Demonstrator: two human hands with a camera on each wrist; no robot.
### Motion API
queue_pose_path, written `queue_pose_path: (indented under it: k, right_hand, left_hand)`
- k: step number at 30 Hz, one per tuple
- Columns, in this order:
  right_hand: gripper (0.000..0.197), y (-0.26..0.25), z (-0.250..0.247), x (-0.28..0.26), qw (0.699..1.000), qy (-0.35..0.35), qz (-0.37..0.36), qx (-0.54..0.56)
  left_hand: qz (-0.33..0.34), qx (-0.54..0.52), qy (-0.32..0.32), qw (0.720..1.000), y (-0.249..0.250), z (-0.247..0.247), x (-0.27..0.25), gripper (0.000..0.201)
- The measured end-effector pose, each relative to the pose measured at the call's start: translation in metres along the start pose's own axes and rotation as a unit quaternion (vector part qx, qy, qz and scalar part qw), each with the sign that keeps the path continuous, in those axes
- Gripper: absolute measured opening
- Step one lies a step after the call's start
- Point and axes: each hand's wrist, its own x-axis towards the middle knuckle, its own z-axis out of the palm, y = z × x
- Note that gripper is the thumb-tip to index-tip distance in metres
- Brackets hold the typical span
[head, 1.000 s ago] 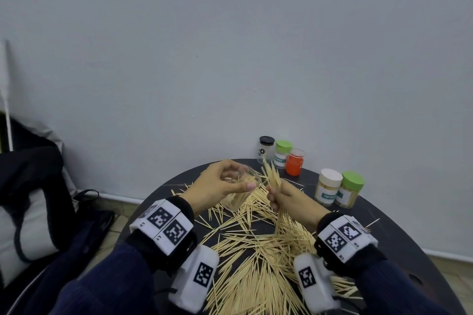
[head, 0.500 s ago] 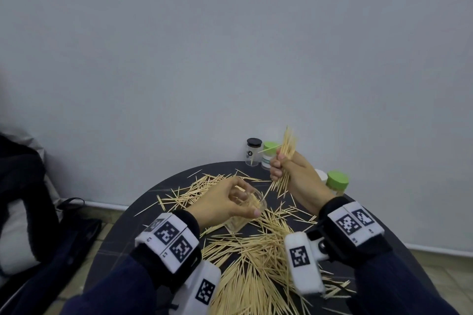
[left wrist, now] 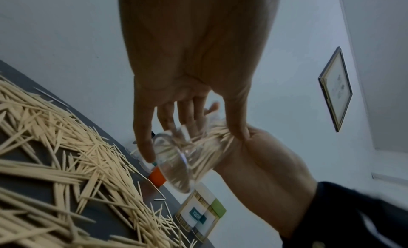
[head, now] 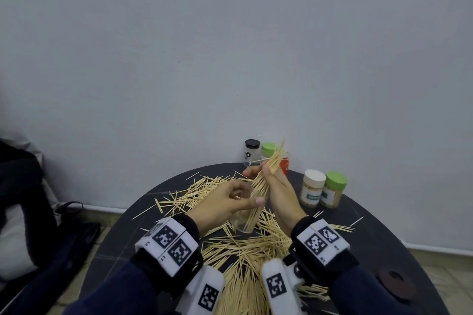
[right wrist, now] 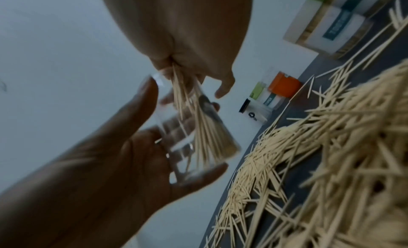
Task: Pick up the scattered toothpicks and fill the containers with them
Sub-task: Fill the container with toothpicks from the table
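Centrally, above the dark round table (head: 358, 225), the left hand (head: 220, 202) grips a clear container (head: 245, 220), tilted. The right hand (head: 276, 186) pinches a toothpick bundle (head: 266, 174) whose lower ends sit inside that container. Scattered toothpicks (head: 243, 250) cover the table beneath; five lidded jars (head: 312, 186) stand near its far edge.

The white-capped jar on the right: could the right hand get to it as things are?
Probably not straight away: the right hand grips a toothpick bundle going into the clear container. The white-capped jar stands close beside it, nothing between.
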Motion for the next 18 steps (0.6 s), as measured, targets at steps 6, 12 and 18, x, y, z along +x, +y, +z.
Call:
queue_pose_path:
  k: [6, 12, 18]
  right_hand:
    - [0.033, 0.0043, 0.0022, -0.0019, 1.0, 0.001, 0.013, -0.007]
    - [0.029, 0.0033, 0.003, -0.0048, 1.0, -0.006, 0.011, -0.011]
    - [0.032, 0.0044, 0.0012, -0.0045, 0.997, -0.028, 0.037, -0.061]
  left_hand:
    - [0.009, -0.02, 0.018, 1.0, -0.0032, -0.0027, 0.0013, 0.03]
    - [0.028, -0.021, 0.035, 0.999, -0.0059, -0.0058, 0.0037, 0.058]
    - [0.021, -0.007, 0.036, 0.999, -0.0071, -0.0073, 0.0028, 0.059]
